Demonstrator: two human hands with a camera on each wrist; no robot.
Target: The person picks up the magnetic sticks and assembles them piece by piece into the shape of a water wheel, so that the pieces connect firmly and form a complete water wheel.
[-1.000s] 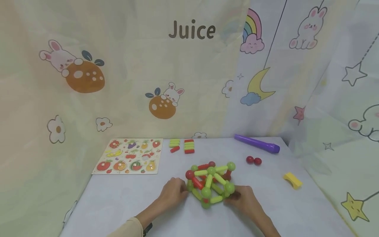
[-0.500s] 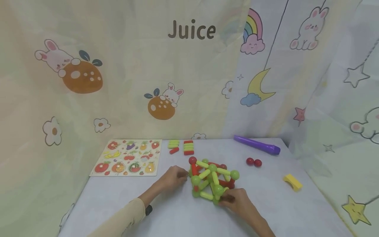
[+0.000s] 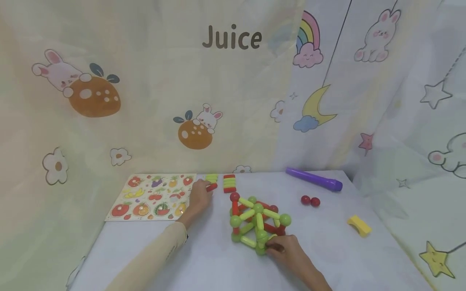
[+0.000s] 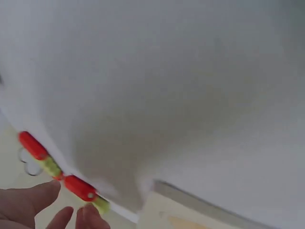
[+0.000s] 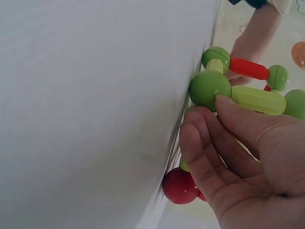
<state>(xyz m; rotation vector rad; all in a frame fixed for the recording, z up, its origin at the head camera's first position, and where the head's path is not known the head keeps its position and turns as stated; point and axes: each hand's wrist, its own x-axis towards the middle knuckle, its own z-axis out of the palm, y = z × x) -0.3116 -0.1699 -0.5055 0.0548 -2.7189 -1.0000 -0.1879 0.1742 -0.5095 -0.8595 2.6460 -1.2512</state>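
Note:
A ball-and-rod structure (image 3: 258, 208) of green and red balls joined by lime and red rods stands on the table. My right hand (image 3: 287, 250) holds its near lower corner. In the right wrist view, the thumb and fingertips are at a green ball (image 5: 209, 89) of that corner. My left hand (image 3: 200, 196) reaches over the right edge of the fruit board, its fingertips beside a loose red rod (image 3: 212, 187). Thumb and fingers stand apart near the red rod (image 4: 79, 188) in the left wrist view. Lime rods (image 3: 211, 178) lie just behind it.
A fruit puzzle board (image 3: 151, 198) lies at the back left. Stacked red and lime rods (image 3: 229, 183) lie right of the loose one. Two red balls (image 3: 310, 201), a purple toy microphone (image 3: 314, 179) and a yellow arch block (image 3: 359, 225) are on the right.
My left hand has left the structure and moved up and left to the loose red rod. The structure has turned, and my right hand has shifted slightly left with its corner.

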